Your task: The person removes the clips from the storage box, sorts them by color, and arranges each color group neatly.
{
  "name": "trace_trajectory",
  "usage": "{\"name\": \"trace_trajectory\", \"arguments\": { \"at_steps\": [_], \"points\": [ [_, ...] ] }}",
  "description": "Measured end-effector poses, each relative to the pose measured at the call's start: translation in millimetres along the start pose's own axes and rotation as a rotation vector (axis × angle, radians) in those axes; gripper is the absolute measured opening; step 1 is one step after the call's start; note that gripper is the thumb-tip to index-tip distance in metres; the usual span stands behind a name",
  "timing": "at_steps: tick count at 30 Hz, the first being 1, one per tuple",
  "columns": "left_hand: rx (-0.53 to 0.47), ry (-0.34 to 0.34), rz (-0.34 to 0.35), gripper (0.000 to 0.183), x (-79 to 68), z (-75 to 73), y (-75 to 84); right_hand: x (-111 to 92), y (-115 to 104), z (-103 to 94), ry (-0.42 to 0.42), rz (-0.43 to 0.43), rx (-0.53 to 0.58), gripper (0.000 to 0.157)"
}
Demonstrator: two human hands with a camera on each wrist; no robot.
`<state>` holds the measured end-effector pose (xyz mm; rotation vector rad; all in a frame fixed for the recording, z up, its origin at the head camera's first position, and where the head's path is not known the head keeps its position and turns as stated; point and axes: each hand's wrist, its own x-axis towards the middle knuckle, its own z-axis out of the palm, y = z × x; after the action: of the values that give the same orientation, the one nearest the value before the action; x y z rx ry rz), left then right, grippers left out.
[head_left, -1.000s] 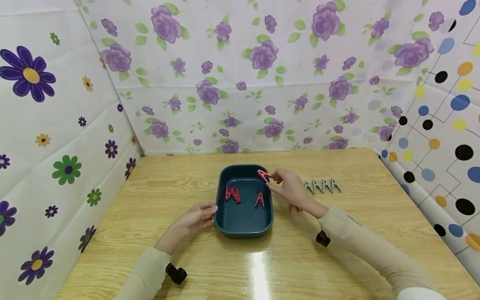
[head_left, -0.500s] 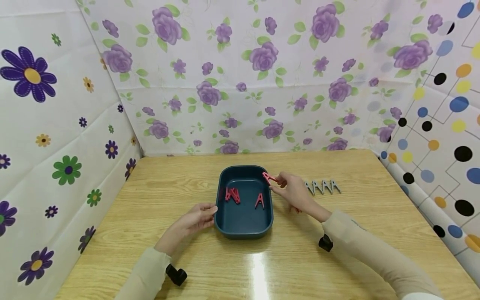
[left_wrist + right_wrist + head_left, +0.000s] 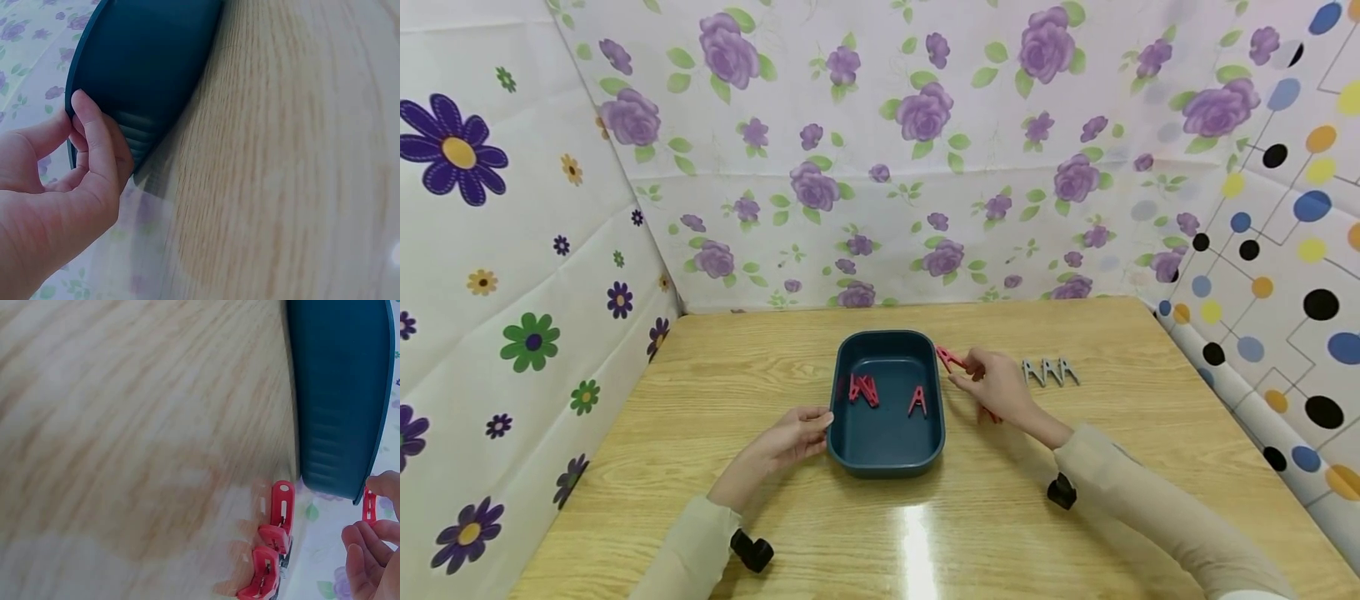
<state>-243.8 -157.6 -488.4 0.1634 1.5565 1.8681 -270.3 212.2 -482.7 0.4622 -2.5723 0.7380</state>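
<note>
Clip (image 3: 953, 359), a red one, sits between my right hand's fingertips, just outside the far right edge of the bin (image 3: 886, 443). From my head view it lies to the left of the right hand (image 3: 1003, 387), its narrow end pointing away from the palm and toward the bin. Thumb and fingers pinch it from the other end. My right wrist view puts it close by the bin's rim; whether they touch, I can't tell.

My left hand (image 3: 796, 433) pinches the bin's left rim, its fingers along the outer wall.

Inside the bin I count three loose clips: a left pair (image 3: 868, 390) close together, and a single clip (image 3: 919, 393) toward the right side. Below my right hand, more red clips (image 3: 282, 509) stand on the table (image 3: 883, 546), partly hidden from the head camera by the hand. To its right I see three gray clips (image 3: 1048, 365) in a row, well apart from the bin.
</note>
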Motion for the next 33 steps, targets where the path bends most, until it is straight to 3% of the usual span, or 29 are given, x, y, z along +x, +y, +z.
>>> {"name": "trace_trajectory", "arguments": {
  "at_steps": [7,18,33],
  "points": [
    [-0.023,-0.008,0.001,0.024,0.5,0.0,-0.5,-5.2,1.3,-4.4,-0.006,0.02,0.023,0.025],
    [-0.001,0.03,-0.011,0.049,2.1,-3.0,-2.3,-13.7,9.4,-6.9,-0.025,0.04,-0.003,0.022],
    [-0.032,0.023,-0.01,0.045,3.3,-1.8,-3.1,-30.4,19.3,-12.7,-0.033,0.074,-0.002,0.021]
  ]
}}
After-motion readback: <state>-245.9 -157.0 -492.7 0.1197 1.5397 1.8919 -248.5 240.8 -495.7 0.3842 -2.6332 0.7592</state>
